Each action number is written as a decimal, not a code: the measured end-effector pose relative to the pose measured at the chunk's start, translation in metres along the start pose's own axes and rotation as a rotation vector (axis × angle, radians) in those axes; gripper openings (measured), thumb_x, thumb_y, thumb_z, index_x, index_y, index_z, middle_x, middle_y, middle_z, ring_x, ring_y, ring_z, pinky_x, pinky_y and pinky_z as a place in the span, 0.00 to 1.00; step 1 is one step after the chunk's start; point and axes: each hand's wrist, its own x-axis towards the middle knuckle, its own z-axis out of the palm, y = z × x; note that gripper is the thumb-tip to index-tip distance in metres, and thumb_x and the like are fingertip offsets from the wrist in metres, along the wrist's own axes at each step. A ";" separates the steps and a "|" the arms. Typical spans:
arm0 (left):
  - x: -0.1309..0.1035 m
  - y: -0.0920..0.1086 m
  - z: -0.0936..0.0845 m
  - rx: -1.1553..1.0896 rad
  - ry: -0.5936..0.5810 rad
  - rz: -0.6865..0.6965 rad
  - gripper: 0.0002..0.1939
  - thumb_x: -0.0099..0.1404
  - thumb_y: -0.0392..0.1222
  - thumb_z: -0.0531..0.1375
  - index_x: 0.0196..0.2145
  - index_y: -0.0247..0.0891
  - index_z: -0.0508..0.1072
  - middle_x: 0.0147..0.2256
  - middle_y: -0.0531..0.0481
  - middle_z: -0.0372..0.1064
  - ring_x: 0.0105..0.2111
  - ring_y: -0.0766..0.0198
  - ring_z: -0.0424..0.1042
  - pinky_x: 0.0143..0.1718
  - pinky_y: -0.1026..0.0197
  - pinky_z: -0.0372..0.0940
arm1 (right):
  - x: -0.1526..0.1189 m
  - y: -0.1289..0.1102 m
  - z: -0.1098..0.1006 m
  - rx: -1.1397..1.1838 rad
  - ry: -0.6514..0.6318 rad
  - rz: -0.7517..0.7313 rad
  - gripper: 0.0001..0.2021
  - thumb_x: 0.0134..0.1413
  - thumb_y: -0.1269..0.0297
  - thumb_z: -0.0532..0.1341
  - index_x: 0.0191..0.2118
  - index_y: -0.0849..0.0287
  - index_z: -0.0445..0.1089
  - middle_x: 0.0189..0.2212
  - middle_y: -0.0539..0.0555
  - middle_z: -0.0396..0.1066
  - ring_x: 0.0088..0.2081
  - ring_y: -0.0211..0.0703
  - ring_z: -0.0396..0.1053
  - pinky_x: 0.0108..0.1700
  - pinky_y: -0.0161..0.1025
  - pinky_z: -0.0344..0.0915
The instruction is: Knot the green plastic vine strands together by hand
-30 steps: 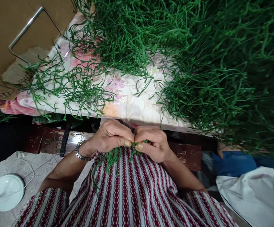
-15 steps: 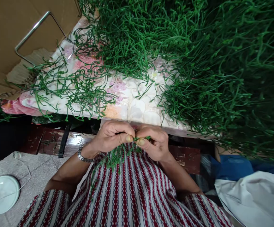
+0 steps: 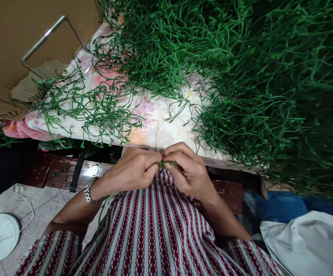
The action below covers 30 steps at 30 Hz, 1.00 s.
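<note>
My left hand (image 3: 136, 166) and my right hand (image 3: 188, 170) meet at the near edge of the table, in front of my striped shirt. A thin green sprig (image 3: 166, 163), like a stem of an artificial plant, is pinched between the fingertips of both hands. Most of it is hidden by the fingers. The back of my left hand faces up, with a metal watch (image 3: 88, 191) at that wrist. A few green strands (image 3: 103, 209) hang below the left forearm.
A large heap of green sprigs (image 3: 212, 50) covers the far and right side of the flowered tablecloth (image 3: 166, 132). A looser bunch (image 3: 94, 111) lies left. A cardboard box (image 3: 2, 38) and metal wire frame (image 3: 44, 38) stand far left. Below are a white round object (image 3: 1, 237) and white cloth (image 3: 313, 241).
My left hand has rolled over, back upward, and its wrist has shifted left. The strands that hung beneath the hands are now mostly out of sight. Both hands keep pinching at the same spot.
</note>
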 end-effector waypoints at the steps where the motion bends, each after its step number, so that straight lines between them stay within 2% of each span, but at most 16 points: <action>1: 0.000 0.000 -0.001 -0.019 0.004 0.021 0.10 0.59 0.33 0.51 0.20 0.36 0.60 0.19 0.55 0.56 0.21 0.68 0.55 0.25 0.62 0.50 | 0.000 0.000 -0.001 0.015 -0.021 0.004 0.03 0.54 0.74 0.54 0.34 0.61 0.65 0.32 0.55 0.63 0.35 0.39 0.63 0.35 0.37 0.62; 5: -0.002 -0.005 -0.004 -0.081 -0.033 0.151 0.14 0.65 0.37 0.47 0.21 0.36 0.59 0.19 0.56 0.55 0.21 0.69 0.53 0.25 0.62 0.48 | -0.001 0.004 -0.005 0.078 -0.083 0.011 0.03 0.56 0.72 0.53 0.32 0.61 0.62 0.28 0.53 0.60 0.33 0.38 0.60 0.33 0.37 0.60; 9: 0.000 -0.013 -0.001 -0.339 -0.209 0.269 0.17 0.66 0.39 0.47 0.20 0.37 0.56 0.18 0.57 0.50 0.19 0.70 0.52 0.24 0.63 0.47 | -0.001 0.011 -0.010 0.276 -0.310 -0.048 0.07 0.58 0.69 0.52 0.29 0.61 0.61 0.25 0.51 0.59 0.30 0.37 0.58 0.32 0.36 0.58; 11: 0.001 -0.017 0.001 -0.507 -0.300 0.327 0.18 0.66 0.41 0.48 0.19 0.37 0.54 0.18 0.58 0.46 0.18 0.71 0.50 0.23 0.64 0.48 | 0.000 0.014 -0.011 0.427 -0.380 -0.069 0.07 0.58 0.69 0.52 0.29 0.62 0.62 0.24 0.50 0.58 0.29 0.35 0.58 0.32 0.35 0.57; 14: 0.003 -0.019 0.003 -0.668 -0.378 0.356 0.19 0.66 0.42 0.50 0.18 0.37 0.53 0.18 0.58 0.44 0.17 0.72 0.49 0.22 0.65 0.49 | 0.000 0.018 -0.008 0.613 -0.416 -0.054 0.07 0.57 0.69 0.54 0.29 0.63 0.64 0.24 0.49 0.58 0.28 0.33 0.58 0.31 0.34 0.56; 18: 0.004 -0.020 0.007 -0.749 -0.416 0.395 0.19 0.65 0.43 0.51 0.18 0.36 0.57 0.16 0.57 0.49 0.17 0.72 0.51 0.21 0.65 0.50 | 0.001 0.020 0.000 0.794 -0.397 -0.036 0.09 0.57 0.66 0.56 0.28 0.63 0.66 0.23 0.48 0.58 0.26 0.32 0.57 0.30 0.33 0.55; 22: 0.001 -0.023 0.009 -0.827 -0.372 0.446 0.15 0.65 0.41 0.52 0.22 0.35 0.66 0.17 0.52 0.63 0.17 0.71 0.61 0.22 0.65 0.55 | -0.001 0.019 0.008 0.958 -0.353 -0.048 0.08 0.55 0.67 0.57 0.27 0.63 0.66 0.22 0.49 0.60 0.26 0.31 0.59 0.30 0.32 0.57; 25: -0.002 -0.028 0.004 -0.941 -0.174 0.441 0.12 0.64 0.41 0.53 0.27 0.35 0.71 0.21 0.49 0.70 0.21 0.69 0.68 0.25 0.66 0.61 | -0.005 0.017 0.004 1.121 -0.235 -0.065 0.09 0.57 0.67 0.55 0.25 0.61 0.63 0.22 0.48 0.62 0.24 0.31 0.60 0.29 0.32 0.59; 27: -0.002 -0.028 -0.002 -0.917 -0.081 0.381 0.11 0.64 0.40 0.53 0.30 0.36 0.73 0.24 0.48 0.72 0.24 0.67 0.71 0.28 0.65 0.63 | -0.007 0.016 -0.004 1.047 -0.133 -0.028 0.09 0.57 0.66 0.54 0.27 0.61 0.64 0.24 0.50 0.64 0.26 0.32 0.62 0.30 0.33 0.60; 30: -0.001 -0.023 -0.008 -0.773 -0.094 0.269 0.10 0.64 0.40 0.53 0.35 0.35 0.73 0.27 0.47 0.72 0.26 0.67 0.69 0.29 0.65 0.62 | -0.005 0.014 -0.020 0.722 -0.086 0.000 0.07 0.58 0.67 0.54 0.32 0.62 0.67 0.30 0.54 0.68 0.33 0.37 0.66 0.36 0.38 0.61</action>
